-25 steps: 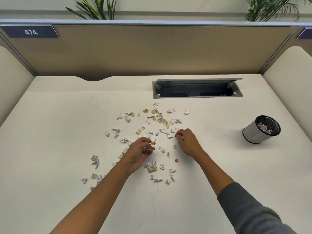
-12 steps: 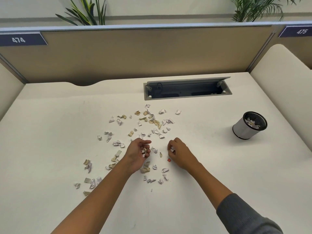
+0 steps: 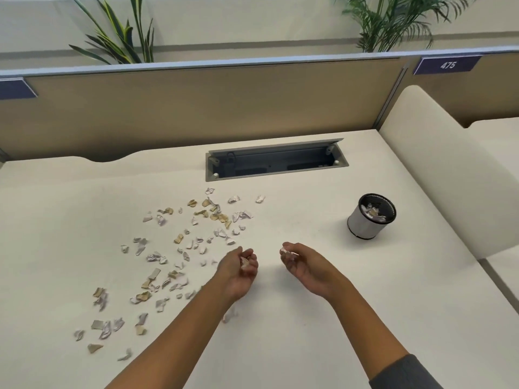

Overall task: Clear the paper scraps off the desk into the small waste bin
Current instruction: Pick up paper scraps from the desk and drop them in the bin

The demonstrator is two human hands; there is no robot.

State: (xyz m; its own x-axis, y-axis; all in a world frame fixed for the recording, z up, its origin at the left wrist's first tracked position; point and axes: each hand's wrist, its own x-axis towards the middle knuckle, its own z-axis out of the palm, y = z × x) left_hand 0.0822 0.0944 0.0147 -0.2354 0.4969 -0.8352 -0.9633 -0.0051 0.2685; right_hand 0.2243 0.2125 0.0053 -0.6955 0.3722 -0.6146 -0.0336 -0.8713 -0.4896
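Several white and tan paper scraps lie scattered over the left and middle of the cream desk. The small white waste bin, with a black mesh inside and a few scraps in it, stands at the right of the desk. My left hand is lifted off the desk, its fingers curled round a few scraps. My right hand is also raised, with white scraps pinched at its fingertips. Both hands sit to the right of the scrap pile and left of the bin.
An open grey cable tray is sunk into the desk behind the scraps. A tan partition closes the back, and a cream divider stands just right of the bin. Plants rise behind the partition.
Both hands have lifted off the desk with scraps in them and moved right, away from the pile and nearer the bin. The view has turned right as well.
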